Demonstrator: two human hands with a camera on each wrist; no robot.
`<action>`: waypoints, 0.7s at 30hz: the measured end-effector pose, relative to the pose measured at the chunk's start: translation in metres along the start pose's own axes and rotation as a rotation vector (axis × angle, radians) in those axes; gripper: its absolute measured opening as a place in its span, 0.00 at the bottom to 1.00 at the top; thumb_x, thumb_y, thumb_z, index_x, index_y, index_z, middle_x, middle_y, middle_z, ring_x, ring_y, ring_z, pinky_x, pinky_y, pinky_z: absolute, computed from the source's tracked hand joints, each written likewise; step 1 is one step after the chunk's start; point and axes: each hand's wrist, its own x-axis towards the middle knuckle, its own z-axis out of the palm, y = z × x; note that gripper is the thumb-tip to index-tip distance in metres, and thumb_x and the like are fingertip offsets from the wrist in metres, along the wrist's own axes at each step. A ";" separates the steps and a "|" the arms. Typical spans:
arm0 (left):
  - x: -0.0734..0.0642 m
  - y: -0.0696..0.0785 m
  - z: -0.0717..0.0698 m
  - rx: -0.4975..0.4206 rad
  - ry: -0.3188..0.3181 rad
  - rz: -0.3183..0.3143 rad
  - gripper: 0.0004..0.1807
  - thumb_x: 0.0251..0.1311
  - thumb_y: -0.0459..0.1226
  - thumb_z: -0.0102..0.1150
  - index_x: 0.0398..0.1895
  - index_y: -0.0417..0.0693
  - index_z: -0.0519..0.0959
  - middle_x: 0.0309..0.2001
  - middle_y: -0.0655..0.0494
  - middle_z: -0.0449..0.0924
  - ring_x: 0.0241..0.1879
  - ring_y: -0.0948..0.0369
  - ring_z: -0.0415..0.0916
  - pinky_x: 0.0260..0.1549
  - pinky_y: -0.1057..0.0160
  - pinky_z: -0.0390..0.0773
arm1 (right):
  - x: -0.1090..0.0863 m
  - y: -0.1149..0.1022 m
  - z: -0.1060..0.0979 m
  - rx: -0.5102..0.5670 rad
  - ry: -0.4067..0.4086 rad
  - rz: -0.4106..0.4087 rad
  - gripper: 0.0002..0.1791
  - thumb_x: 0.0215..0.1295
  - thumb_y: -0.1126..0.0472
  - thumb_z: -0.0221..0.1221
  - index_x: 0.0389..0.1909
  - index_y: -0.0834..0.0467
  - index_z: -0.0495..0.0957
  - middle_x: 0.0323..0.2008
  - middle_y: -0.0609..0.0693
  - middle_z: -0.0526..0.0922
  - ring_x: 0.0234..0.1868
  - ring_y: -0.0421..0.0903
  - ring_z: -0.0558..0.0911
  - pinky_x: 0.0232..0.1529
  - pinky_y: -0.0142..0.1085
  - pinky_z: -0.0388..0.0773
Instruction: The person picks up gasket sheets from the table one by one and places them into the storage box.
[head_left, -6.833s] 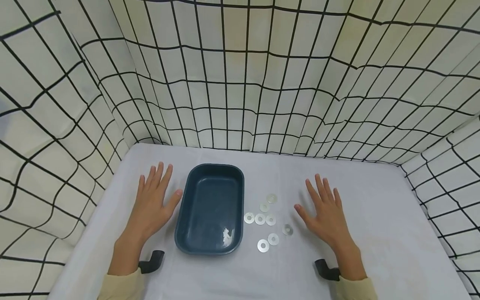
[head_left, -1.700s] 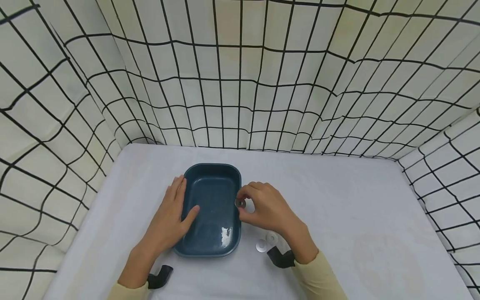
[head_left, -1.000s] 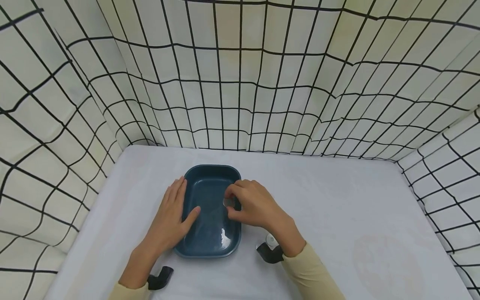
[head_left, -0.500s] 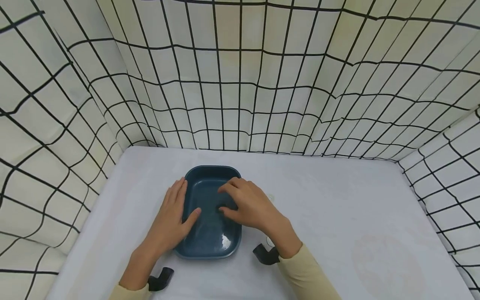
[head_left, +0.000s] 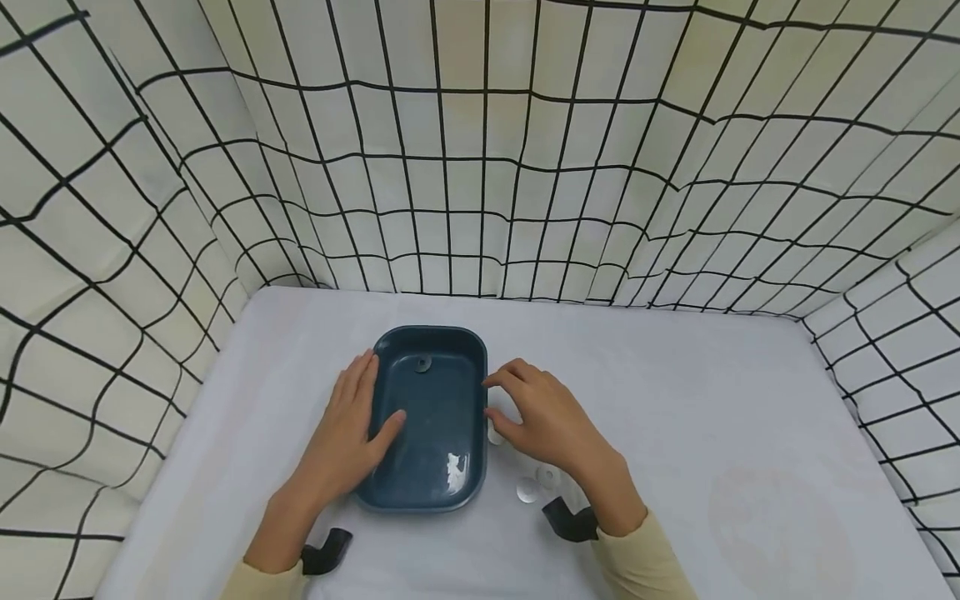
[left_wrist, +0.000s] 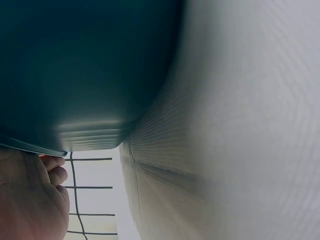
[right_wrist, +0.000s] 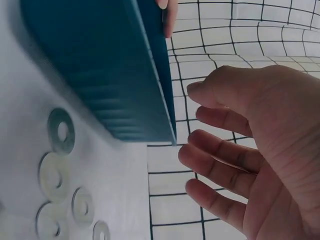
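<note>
A dark blue rectangular tray (head_left: 427, 450) stands on the white-covered table. One metal washer (head_left: 423, 363) lies inside it near the far end. My left hand (head_left: 341, 437) rests along the tray's left rim with straight fingers, the thumb reaching over the inside. Just beyond the right rim hovers my right hand (head_left: 543, 417), thumb and fingers apart with nothing between them. Beneath it, partly hidden in the head view, are loose washers; the right wrist view has several, among them a washer (right_wrist: 61, 131) close to the tray wall.
Black-lined white netting or cloth walls (head_left: 480, 208) enclose the table's back and sides. Bare white tablecloth (head_left: 712, 417) stretches to the right. A black wrist piece sits at each wrist, the right one (head_left: 570, 521) beside a pale washer (head_left: 527, 490).
My right hand carried a pinched washer from the right rim over the tray and let it go inside. It has since moved back right. My left hand stays at the left rim.
</note>
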 end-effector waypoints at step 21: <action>0.001 0.003 -0.001 0.000 0.001 0.005 0.50 0.76 0.50 0.57 0.87 0.39 0.42 0.87 0.40 0.41 0.86 0.39 0.40 0.84 0.35 0.47 | -0.058 0.029 0.006 0.013 -0.025 0.215 0.17 0.64 0.58 0.72 0.53 0.53 0.86 0.53 0.50 0.83 0.51 0.47 0.85 0.52 0.44 0.86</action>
